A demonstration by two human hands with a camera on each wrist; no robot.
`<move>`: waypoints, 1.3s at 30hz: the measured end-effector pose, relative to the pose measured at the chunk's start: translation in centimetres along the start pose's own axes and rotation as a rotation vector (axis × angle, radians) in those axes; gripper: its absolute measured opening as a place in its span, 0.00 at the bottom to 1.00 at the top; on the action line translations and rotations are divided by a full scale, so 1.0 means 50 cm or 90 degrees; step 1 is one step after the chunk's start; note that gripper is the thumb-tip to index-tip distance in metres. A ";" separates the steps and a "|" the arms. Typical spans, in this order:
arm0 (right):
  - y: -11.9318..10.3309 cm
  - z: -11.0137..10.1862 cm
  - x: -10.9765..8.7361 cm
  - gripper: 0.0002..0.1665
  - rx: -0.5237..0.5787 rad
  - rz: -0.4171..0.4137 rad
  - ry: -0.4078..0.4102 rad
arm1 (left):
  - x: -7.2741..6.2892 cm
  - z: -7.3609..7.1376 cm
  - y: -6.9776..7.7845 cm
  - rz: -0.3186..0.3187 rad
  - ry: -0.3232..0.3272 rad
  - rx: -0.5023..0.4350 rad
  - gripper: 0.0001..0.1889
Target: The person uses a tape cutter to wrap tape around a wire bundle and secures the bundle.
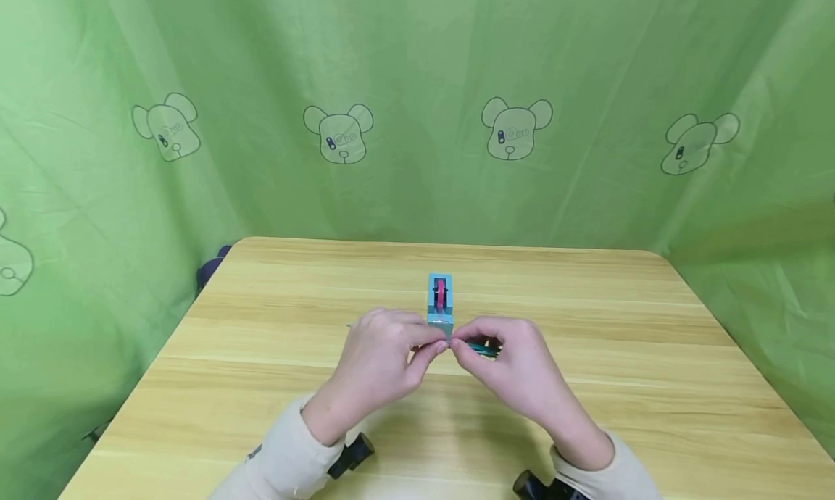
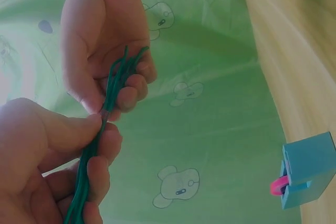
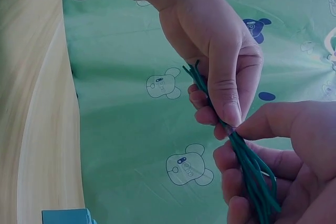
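A bundle of thin green cords [image 1: 484,350] stretches between both hands, over the table. My left hand [image 1: 385,348] pinches it near the middle with thumb and index finger, other fingers curled beneath the strands. From the other side, my right hand [image 1: 515,362] pinches the same spot, its thumb and fingertips meeting the left ones. In the left wrist view, a clear shiny band [image 2: 106,114] shows around the cords [image 2: 116,80] at the pinch. Loose ends fan out at both sides in the right wrist view. Just beyond the hands stands a blue tape dispenser [image 1: 440,322] with a pink hub.
Light wood-grain table [image 1: 587,297] lies under the hands. A green curtain [image 1: 417,196] printed with bear heads hangs behind and at both sides. Something dark purple [image 1: 209,270] shows past the table's left back corner. Black devices [image 1: 352,455] sit at both wrists.
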State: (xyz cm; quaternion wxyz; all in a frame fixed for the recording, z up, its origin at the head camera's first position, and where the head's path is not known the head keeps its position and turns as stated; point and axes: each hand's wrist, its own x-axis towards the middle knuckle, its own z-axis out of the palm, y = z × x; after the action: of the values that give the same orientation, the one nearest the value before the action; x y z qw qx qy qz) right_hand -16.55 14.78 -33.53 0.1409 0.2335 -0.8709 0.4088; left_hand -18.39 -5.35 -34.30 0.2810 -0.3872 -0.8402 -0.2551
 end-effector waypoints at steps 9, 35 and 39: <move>-0.001 0.000 0.001 0.05 -0.020 -0.016 0.003 | -0.002 0.000 0.002 0.007 0.020 0.014 0.04; 0.013 0.009 0.003 0.10 -0.069 -0.213 0.075 | 0.001 -0.004 0.001 -0.043 -0.062 0.010 0.07; 0.011 0.011 0.002 0.10 -0.051 -0.184 0.067 | 0.000 -0.002 0.000 -0.034 -0.040 0.018 0.06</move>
State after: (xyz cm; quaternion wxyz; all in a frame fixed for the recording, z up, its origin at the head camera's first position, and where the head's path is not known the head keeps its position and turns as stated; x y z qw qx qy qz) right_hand -16.96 14.64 -34.19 0.2533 0.3290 -0.8352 0.3607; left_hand -18.39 -5.43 -34.21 0.2531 -0.3685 -0.8621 -0.2385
